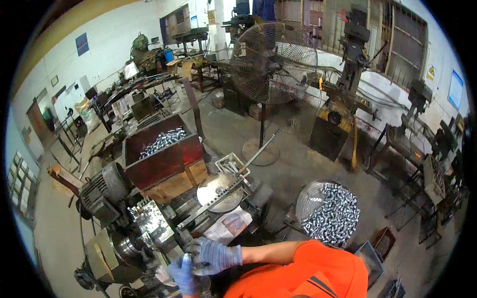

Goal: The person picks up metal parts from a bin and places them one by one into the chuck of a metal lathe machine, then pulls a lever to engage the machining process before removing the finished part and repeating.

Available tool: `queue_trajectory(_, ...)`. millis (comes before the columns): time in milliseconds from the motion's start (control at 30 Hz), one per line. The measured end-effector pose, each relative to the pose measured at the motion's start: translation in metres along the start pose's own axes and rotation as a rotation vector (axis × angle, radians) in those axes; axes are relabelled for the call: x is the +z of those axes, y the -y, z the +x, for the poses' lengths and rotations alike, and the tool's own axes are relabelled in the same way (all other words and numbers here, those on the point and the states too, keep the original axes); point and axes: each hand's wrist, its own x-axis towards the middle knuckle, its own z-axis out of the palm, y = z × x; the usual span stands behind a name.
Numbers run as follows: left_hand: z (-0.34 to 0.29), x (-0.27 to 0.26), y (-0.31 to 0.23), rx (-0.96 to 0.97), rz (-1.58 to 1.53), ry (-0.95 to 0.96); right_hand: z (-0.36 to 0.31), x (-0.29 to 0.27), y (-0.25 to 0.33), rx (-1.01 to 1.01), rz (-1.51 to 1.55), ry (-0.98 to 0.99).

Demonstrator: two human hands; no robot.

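My right hand [216, 256], in a grey-blue striped glove with a dark palm side, reaches in from the right with its fingers curled. Close against it is my left hand [183, 276] in a blue glove, thumb raised and fingers bent. What they hold, if anything, is hidden. Both are at the near side of a small lathe-like machine, by its metal tool block [153, 221] and round chuck [128, 247]. Beyond my hands lie a printed paper bag [229, 224], a round metal disc [211, 192] and a long perforated bar [213, 199] across it.
A red bin [144, 171] of small shiny metal parts stands past the machine, beside an electric motor [107, 191]. At right, a round basket [307, 201] holds many metal pieces [334, 213]. A large pedestal fan [273, 64] and a drill press [350, 74] stand farther off.
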Motion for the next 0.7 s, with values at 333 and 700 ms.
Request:
queue_trajectory(333,0.014,-0.023,0.005,-0.093,0.436,0.196,-0.002,0.012,-0.024,0.131,0.247,0.134)
queue_trajectory(700,0.03,-0.028,-0.033,0.033,0.426,0.434,0.008,0.003,-0.043,0.182,0.619,0.299)
